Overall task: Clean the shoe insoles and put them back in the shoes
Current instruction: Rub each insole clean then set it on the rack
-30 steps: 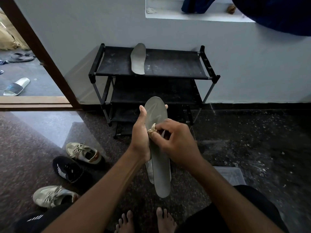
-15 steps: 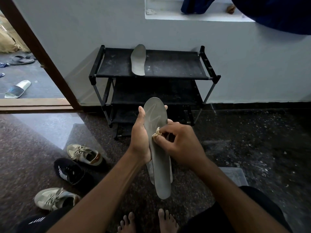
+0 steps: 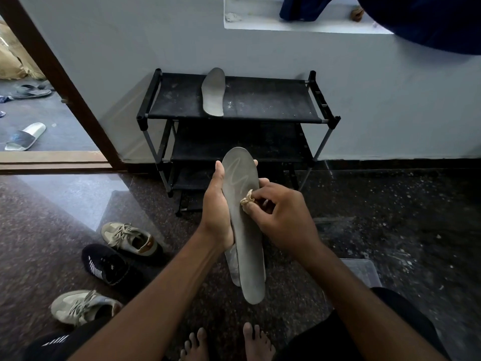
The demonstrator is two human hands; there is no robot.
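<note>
Held insole: the grey insole (image 3: 247,256) stands on end between both hands, toe above the fingertips, heel hanging below the palms.
Left hand: the left hand (image 3: 217,212) grips the insole's middle, fingers behind it, thumb along its left edge.
Right hand: the right hand (image 3: 282,220) has its fingers bunched narrow, pinching a small crumpled cloth (image 3: 246,200) against the insole's face, just right of the left thumb.
Second insole: a paler insole (image 3: 231,261) shows behind the first, below the left palm, apparently in the same grip.
Handling: probably light, thin and bendy; best held at the waist, with fingers backing the spot being rubbed.
Containers: a clear plastic box (image 3: 364,269) sits beyond the right wrist, contents unclear. The three shoes (image 3: 128,238) lie well left of the left forearm; whether they hold insoles is unclear.
Rack: another insole (image 3: 214,92) lies on the shoe rack (image 3: 260,105), well beyond the fingertips.
</note>
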